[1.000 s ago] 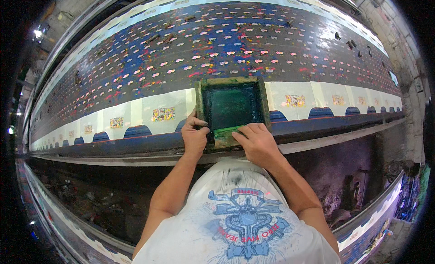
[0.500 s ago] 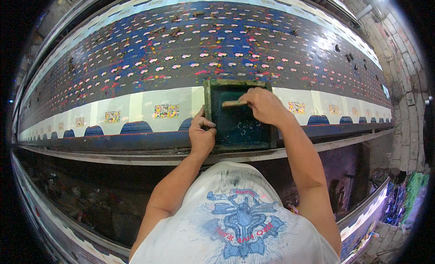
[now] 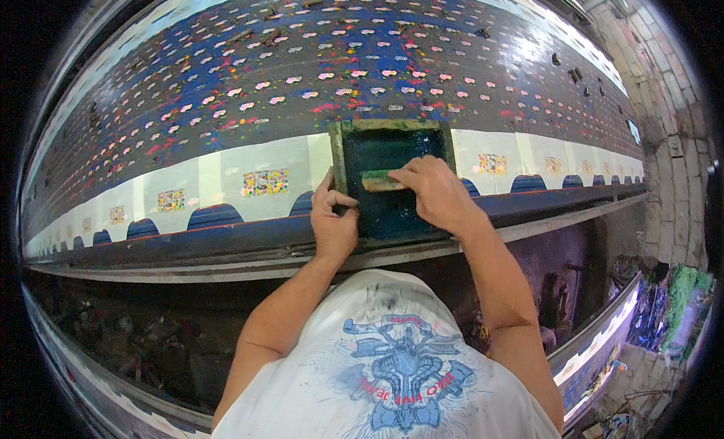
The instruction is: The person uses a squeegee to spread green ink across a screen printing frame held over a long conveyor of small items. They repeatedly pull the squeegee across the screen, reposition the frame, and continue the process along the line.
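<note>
A screen printing frame (image 3: 392, 125) with a dark green mesh lies flat on the near edge of a long printing table, over a strip of pale fabric. My left hand (image 3: 334, 222) grips the frame's left side, index finger stretched along it and thumb over the rim. Inside the frame, my right hand (image 3: 437, 194) is closed round the right end of a squeegee (image 3: 379, 181). The squeegee lies crosswise and touches the mesh, about midway down. Fabric beneath the frame is hidden.
Pale fabric pieces (image 3: 286, 156) with colourful dotted prints and dark blue arches run along the near edge on both sides. The dark table top (image 3: 294, 99) carries rows of small marks and paint spots. Small dark blocks (image 3: 575, 75) sit at far right. A brick wall (image 3: 671, 175) stands right.
My right hand has drawn the squeegee toward me across the mesh, and more of its flat side shows. My left hand keeps its hold on the frame. The whole view has shifted slightly.
</note>
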